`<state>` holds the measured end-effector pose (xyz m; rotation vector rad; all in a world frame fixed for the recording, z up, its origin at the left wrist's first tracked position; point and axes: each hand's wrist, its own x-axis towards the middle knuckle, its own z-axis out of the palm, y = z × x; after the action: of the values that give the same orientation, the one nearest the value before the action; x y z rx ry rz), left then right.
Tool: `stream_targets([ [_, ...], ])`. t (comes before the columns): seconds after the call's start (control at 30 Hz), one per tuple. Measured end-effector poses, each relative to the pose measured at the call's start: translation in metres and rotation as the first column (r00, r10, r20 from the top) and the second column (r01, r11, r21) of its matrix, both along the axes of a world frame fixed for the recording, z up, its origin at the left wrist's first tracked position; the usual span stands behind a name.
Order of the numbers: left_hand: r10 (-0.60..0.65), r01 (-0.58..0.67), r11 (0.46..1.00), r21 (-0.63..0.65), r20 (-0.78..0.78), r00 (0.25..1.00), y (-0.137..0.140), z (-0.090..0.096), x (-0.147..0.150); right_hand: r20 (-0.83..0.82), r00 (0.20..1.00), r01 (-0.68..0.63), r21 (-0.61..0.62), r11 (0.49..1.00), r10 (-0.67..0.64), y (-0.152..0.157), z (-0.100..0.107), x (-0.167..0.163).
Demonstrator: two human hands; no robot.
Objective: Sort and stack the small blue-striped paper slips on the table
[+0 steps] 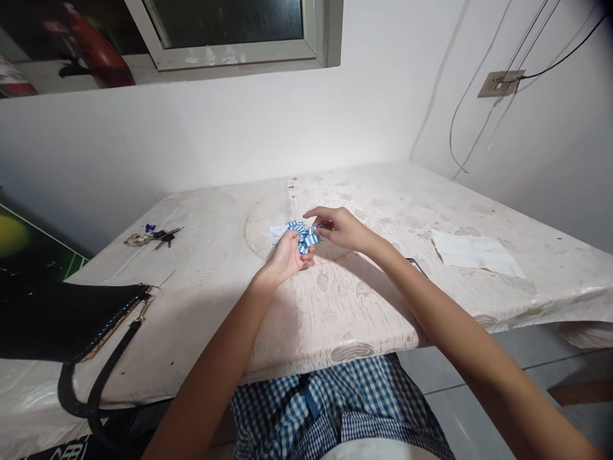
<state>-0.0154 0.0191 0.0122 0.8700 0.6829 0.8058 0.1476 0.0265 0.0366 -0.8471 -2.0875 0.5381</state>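
Over the middle of the table, my left hand (286, 255) is palm-up with its fingers curled around several small blue-and-white striped pieces (303, 244), which look like paper or card. My right hand (342, 229) reaches in from the right, with thumb and fingertips closing on a striped piece (313, 237) at the edge of the bunch. A small reddish spot shows by the right fingers; I cannot tell what it is. More striped pieces (295, 225) and a plain white slip (277, 230) show just beyond the left hand. The fingers partly hide the bunch.
A patterned plastic cover lies over the table (215, 268). Keys (165, 237) are at the left, behind a black bag (62, 319) with a strap. At the right lies a white cloth or paper (474, 252); a dark flat object (416, 265) is partly hidden by my right forearm.
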Motion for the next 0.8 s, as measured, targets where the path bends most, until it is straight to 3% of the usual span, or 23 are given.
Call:
stream_targets([
  [0.2, -0.073, 0.073, 0.997, -0.002, -0.053, 0.996, -0.006, -0.002, 0.007, 0.186, 0.982, -0.03, 0.007, 1.0, 0.028, -0.009, 0.002, -0.006],
  [0.37, -0.037, 0.037, 0.999, 0.018, 0.005, 0.999, -0.006, -0.005, 0.01, 0.205, 0.978, -0.036, 0.038, 0.999, 0.028, -0.008, 0.001, -0.008],
  [0.47, 0.012, -0.013, 1.0, 0.024, 0.039, 0.999, -0.005, -0.005, 0.01, 0.19, 0.981, 0.016, 0.104, 0.994, -0.036, -0.006, -0.004, -0.009],
  [0.63, 0.065, -0.073, 0.993, 0.097, 0.093, 0.994, -0.005, -0.002, 0.006, 0.09, 0.961, 0.234, 0.229, 0.945, -0.26, -0.004, -0.011, -0.012],
  [0.8, 0.057, -0.063, 0.996, 0.063, 0.091, 0.994, -0.003, -0.001, 0.004, 0.014, 0.978, 0.2, 0.203, 0.959, -0.208, -0.001, -0.013, -0.014],
])
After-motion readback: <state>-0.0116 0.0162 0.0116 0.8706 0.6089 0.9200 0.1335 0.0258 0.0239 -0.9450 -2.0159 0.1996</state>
